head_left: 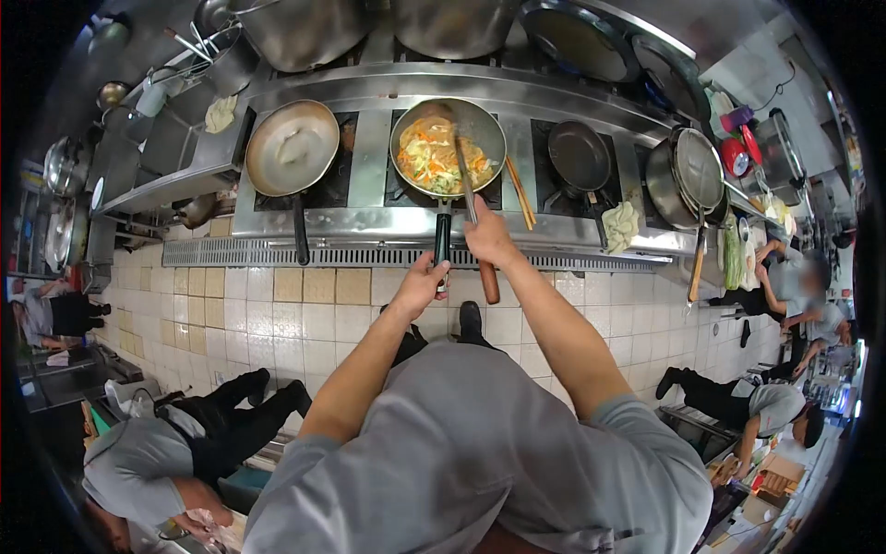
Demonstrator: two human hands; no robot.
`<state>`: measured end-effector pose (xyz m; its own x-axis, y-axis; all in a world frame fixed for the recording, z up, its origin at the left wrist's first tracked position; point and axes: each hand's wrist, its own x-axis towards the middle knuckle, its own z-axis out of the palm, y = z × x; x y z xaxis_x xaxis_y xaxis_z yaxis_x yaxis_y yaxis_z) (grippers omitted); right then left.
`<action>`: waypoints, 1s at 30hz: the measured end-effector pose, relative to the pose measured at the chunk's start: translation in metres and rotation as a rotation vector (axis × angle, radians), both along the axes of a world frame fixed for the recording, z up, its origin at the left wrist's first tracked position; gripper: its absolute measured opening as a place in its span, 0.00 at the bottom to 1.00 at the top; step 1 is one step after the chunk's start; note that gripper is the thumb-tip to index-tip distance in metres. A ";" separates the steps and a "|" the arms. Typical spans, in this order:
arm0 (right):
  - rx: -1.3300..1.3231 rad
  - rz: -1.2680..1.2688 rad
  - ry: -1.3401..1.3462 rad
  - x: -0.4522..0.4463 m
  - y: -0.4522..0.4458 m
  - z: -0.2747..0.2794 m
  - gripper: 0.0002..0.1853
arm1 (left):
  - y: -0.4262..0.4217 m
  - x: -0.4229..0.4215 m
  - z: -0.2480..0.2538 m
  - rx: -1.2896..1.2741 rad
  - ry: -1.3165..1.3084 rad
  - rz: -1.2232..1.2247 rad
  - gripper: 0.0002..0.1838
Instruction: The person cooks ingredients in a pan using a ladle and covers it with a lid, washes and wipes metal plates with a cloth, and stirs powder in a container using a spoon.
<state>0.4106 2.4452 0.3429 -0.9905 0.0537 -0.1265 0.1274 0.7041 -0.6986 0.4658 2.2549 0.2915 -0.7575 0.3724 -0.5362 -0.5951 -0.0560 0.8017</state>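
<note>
A frying pan sits over the middle burner, holding noodles with shredded orange and pale green vegetables. My left hand is wrapped round the pan's black handle. Higher and to the right, my right hand grips the metal shaft of a ladle. Its wooden handle end sticks out below that hand, and its head lies in the food at the pan's far side, partly covered. A pair of chopsticks rests on the stove just right of the pan.
A wide pan stands on the left burner, a small dark pan on the right one. A cloth lies at the stove's front edge. Large pots line the back. Other people work behind on both sides.
</note>
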 end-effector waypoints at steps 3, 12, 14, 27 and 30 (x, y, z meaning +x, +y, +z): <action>0.267 0.133 -0.079 0.027 0.025 0.013 0.39 | -0.006 -0.002 0.001 0.011 -0.011 -0.029 0.16; 0.632 0.286 -0.115 0.022 0.081 0.036 0.40 | -0.003 0.002 0.000 -0.035 -0.029 0.019 0.20; 0.660 0.320 -0.138 0.023 0.087 0.055 0.39 | -0.006 0.001 -0.001 -0.036 -0.031 0.011 0.20; 0.107 0.338 -0.219 0.083 0.177 0.132 0.39 | -0.008 -0.001 -0.006 -0.007 -0.050 0.000 0.19; 0.363 0.395 -0.302 0.071 0.174 0.134 0.39 | -0.004 0.002 -0.002 -0.017 -0.048 -0.019 0.19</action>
<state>0.4820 2.6188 0.4773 -0.8675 -0.2174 -0.4474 -0.0363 0.9247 -0.3790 0.4676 2.2507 0.2898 -0.7238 0.3768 -0.5780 -0.6336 -0.0311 0.7731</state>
